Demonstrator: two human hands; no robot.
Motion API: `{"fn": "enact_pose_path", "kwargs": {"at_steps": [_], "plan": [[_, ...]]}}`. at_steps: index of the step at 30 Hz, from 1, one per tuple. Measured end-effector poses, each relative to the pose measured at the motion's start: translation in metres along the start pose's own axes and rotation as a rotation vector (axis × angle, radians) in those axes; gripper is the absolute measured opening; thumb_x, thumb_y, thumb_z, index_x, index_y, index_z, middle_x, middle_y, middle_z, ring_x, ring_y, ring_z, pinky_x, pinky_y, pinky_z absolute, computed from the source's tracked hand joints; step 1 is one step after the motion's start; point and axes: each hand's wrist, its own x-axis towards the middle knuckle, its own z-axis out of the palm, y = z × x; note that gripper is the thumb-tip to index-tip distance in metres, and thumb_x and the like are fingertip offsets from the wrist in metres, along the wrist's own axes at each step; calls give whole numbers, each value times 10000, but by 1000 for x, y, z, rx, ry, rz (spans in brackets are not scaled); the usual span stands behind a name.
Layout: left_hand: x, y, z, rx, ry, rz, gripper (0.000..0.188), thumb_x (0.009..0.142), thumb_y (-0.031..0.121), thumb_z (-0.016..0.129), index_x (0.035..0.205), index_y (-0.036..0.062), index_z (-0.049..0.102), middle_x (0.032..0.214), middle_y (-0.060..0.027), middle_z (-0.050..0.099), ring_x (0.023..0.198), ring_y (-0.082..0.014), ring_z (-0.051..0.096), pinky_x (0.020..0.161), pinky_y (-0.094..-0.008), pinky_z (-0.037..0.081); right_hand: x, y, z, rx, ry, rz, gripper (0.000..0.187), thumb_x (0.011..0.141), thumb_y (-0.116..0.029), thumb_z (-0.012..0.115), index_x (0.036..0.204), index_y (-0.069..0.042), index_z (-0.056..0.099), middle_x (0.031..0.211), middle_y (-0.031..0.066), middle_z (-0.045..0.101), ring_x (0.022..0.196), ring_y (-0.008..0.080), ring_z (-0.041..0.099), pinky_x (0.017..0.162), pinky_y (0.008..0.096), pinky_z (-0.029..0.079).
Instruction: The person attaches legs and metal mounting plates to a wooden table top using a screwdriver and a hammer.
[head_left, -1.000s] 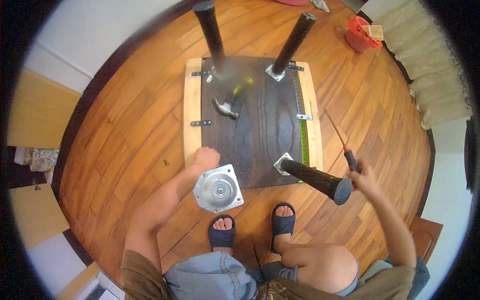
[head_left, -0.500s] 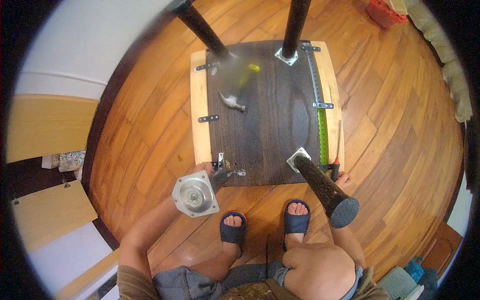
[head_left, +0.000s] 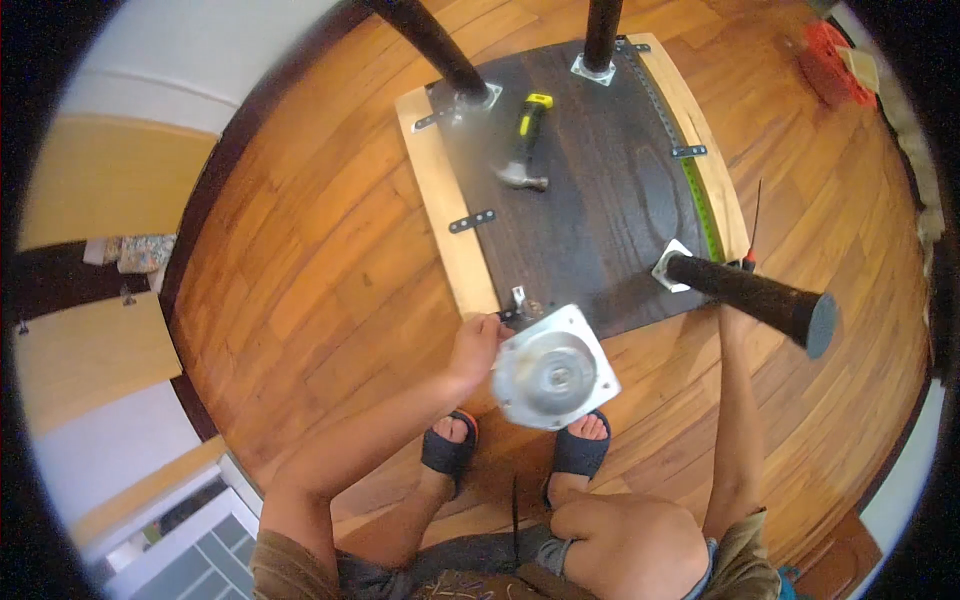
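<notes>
An upside-down table [head_left: 600,200] with a dark underside and pale wooden edge strips lies before me. My left hand [head_left: 477,348] is closed around its near left corner. Right beside that hand, a silver mounting plate [head_left: 556,368] with a round recess faces up and hides part of the corner. My right forearm reaches to the near right corner, and my right hand [head_left: 732,310] is mostly hidden behind a dark table leg [head_left: 755,290]. A screwdriver [head_left: 752,235] with a red-and-black handle is beside that corner. A yellow-and-black claw hammer [head_left: 527,145] lies on the underside.
Two dark legs, one far left [head_left: 440,55] and one far right [head_left: 602,35], rise from the table. Black brackets [head_left: 472,221] span its strips. A red basket [head_left: 835,65] sits at the far right. Pale cabinet panels [head_left: 100,350] stand at the left. My sandalled feet [head_left: 580,445] are close by.
The table has turned counterclockwise, its near side swinging right. My left hand and the silver plate moved right with it. My right hand has gone behind the leg.
</notes>
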Motion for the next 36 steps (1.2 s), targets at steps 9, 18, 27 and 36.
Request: {"fn": "enact_pose_path", "kwargs": {"at_steps": [9,18,27,36], "plan": [[7,57,-68,963,66,-62,203,828,194,593,835,-7,568,722,-179,610,705,-286,619,648,-405,484,-30,-59,-12,-718,118,-201,515,854,-179,607,1259,67,406,1166,222,515,1050,276,529,909,359,399],[33,31,-74,1127,29,-54,170,779,120,580,911,26,528,864,-174,622,805,-373,593,715,-456,483,-206,-103,-9,-529,-170,77,413,867,-114,603,1201,1,388,1028,104,494,907,138,476,773,278,418],[39,19,-98,958,49,75,214,756,73,590,949,28,511,876,-172,567,769,-366,579,681,-473,462,-138,-192,45,-712,-656,241,277,735,-102,739,910,9,554,785,15,540,697,99,494,663,239,432],[25,63,-40,558,47,79,98,798,38,581,885,1,553,722,-113,574,665,-222,586,611,-329,475,-8,-261,155,-747,-805,160,283,738,-28,697,994,26,589,929,67,619,773,109,570,668,222,452]]}}
